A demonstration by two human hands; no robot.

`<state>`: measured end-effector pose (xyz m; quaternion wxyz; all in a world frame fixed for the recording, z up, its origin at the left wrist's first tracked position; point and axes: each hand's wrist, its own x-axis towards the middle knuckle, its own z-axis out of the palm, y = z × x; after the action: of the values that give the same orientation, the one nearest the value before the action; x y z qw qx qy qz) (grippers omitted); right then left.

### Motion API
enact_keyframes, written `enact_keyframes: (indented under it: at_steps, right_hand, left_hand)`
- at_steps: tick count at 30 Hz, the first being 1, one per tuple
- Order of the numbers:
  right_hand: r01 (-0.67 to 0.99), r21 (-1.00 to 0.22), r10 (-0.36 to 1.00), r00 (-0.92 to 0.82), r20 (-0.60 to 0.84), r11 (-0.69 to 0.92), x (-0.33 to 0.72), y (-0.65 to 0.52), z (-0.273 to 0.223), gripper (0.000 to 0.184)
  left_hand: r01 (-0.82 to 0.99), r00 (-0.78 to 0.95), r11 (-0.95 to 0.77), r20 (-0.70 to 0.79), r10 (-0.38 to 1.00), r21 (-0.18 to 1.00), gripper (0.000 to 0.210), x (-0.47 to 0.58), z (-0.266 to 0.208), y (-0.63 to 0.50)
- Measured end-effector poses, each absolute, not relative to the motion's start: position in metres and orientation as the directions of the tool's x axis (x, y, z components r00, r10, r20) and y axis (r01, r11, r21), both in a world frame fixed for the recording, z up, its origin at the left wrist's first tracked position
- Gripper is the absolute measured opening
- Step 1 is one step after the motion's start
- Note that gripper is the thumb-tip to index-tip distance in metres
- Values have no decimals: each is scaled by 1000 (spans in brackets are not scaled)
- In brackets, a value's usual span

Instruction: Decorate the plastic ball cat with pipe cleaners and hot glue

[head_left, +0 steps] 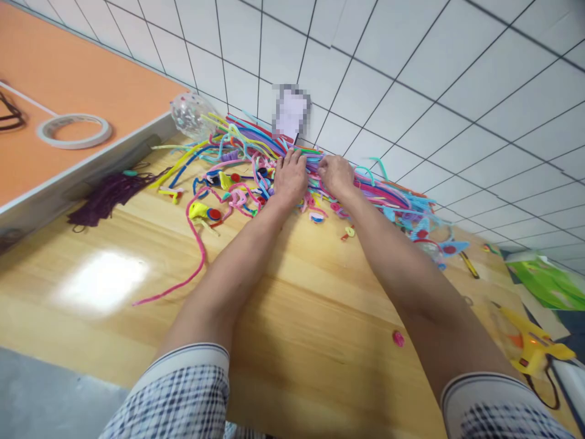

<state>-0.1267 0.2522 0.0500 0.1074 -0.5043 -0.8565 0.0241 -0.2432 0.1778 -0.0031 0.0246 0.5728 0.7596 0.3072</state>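
Note:
A long heap of many-coloured pipe cleaners (260, 137) lies along the back of the wooden table, against the tiled wall. My left hand (291, 177) rests on the middle of the heap, its fingers stretched over the stems. Just to its right, my right hand (337, 174) has its fingers curled together on the purple and blue pipe cleaners; its fingertips are partly hidden. Small twisted pieces, some with red and blue round parts, are scattered in front of the left hand. One pink pipe cleaner (201, 244) trails toward the table's front left.
A phone (291, 113) leans on the wall behind the heap. At left are a purple tassel (107, 195), a clear ball (192, 114) and a tape roll (74, 131) on an orange surface. A yellow glue gun (534, 347), a cutter knife (469, 265) and a green packet (548, 280) lie right.

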Motion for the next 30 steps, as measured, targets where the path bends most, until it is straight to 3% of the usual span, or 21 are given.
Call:
enact_keyframes:
  at_steps: [5,10,13,15,17,20,25,27,30]
  right_hand:
    - [852,-35,833,-502,231,523,-120,259,50,32]
    - [791,17,710,-559,429,612,-73,259,83,23]
    - [815,83,711,-546,443,574,-21,227,127,24]
    - [849,196,758,-528,383,492,23,190,156,20]
    - [886,227,781,-463,420,404,73,148,176,14]
    - [918,153,753,-388,532,366,149,87,182,12]
    - [881,-14,684,-356,636,472,255,14,147,15]
    - [883,-86,711,-309,631,460,285,-6,127,15]
    - [892,-161,735,-233,636,422,317,-28,101,16]
  left_hand:
    - [839,-343,153,289,894,522,60,-246,-2,177]
    - [817,-364,129,328,872,563,62,-246,-7,179]
    - [804,-378,122,341,861,582,61,-245,-11,182]
    - [786,-384,114,336,860,607,61,-245,-13,183]
    - [750,-387,85,332,860,656,60,-249,-13,183]
    - [706,-345,5,338,876,709,61,-260,-5,182]
    - [675,-312,-115,423,851,729,62,-248,27,173]
    - [672,-241,-132,383,892,729,61,-217,35,155]
    - [601,-13,-131,173,985,788,59,-155,38,106]
